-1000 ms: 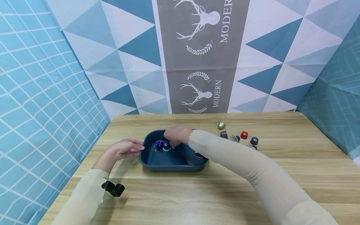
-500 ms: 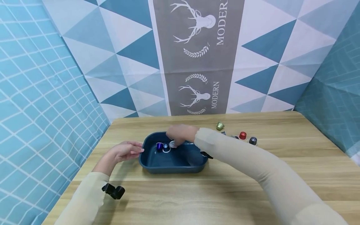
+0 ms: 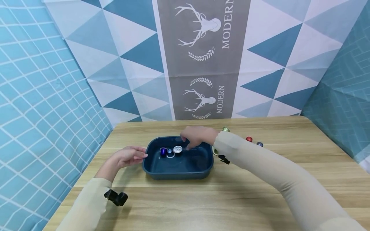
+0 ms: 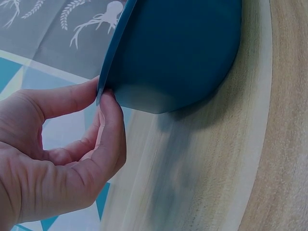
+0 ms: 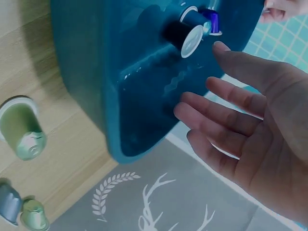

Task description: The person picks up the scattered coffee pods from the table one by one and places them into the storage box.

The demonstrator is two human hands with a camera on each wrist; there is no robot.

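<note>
A dark blue plastic bin [image 3: 179, 175] sits on the table, its left rim pinched between the thumb and fingers of my left hand [image 4: 62, 154]. Inside lie three coffee capsules: a shiny purple-blue capsule [image 3: 163, 152], a dark blue capsule [image 3: 170, 153] and a capsule showing its white lid [image 3: 177, 149]. Over the bin's back right part hovers my right hand [image 3: 197, 134], fingers loosely spread and nothing between them. In the right wrist view that hand [image 5: 250, 120] is apart from the capsules.
Right of the bin, a green capsule [image 5: 21, 122], a grey-blue capsule [image 5: 8, 204] and a light green capsule [image 5: 33, 214] rest on the wooden table. A red capsule [image 3: 249, 139] and a dark capsule [image 3: 259, 144] are partly behind the right sleeve [image 3: 260, 163]. Patterned cloth hangs behind.
My right hand has let go of the white-lidded capsule, which now lies beside the two blue ones in the bin. That hand has drawn back to the right. The left hand stays at the rim.
</note>
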